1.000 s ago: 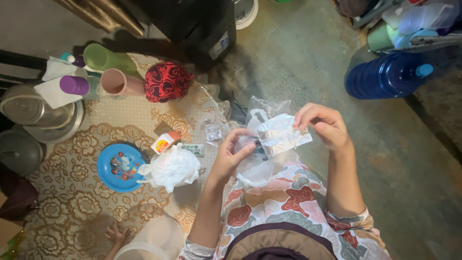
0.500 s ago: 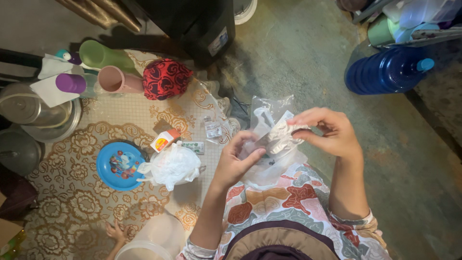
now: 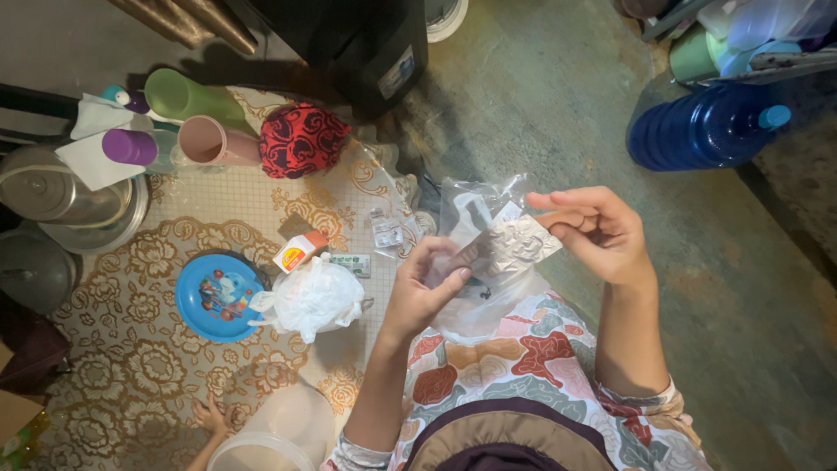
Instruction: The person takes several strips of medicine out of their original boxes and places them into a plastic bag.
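Note:
My left hand [image 3: 425,292] pinches the lower left end of a silver foil blister strip [image 3: 513,248]. My right hand [image 3: 595,234] grips the strip's right end between thumb and fingers. The strip is held over a clear plastic bag [image 3: 475,218] that hangs behind and below it, above my patterned lap. More small foil packets [image 3: 384,234] lie on the table just left of my hands.
A floral tablecloth [image 3: 131,349] carries a blue plate [image 3: 214,298], a white plastic bag [image 3: 311,299], a small orange-and-white box [image 3: 298,252], pink cup [image 3: 214,142], green cup [image 3: 183,98], red cloth [image 3: 302,139] and metal pots [image 3: 52,192]. A blue bottle [image 3: 702,126] lies right. A small hand [image 3: 212,419] rests bottom left.
The strip was turned edge-on half a second ago and now faces up again. My right hand shifted its grip on the strip's end; my left hand stayed in place.

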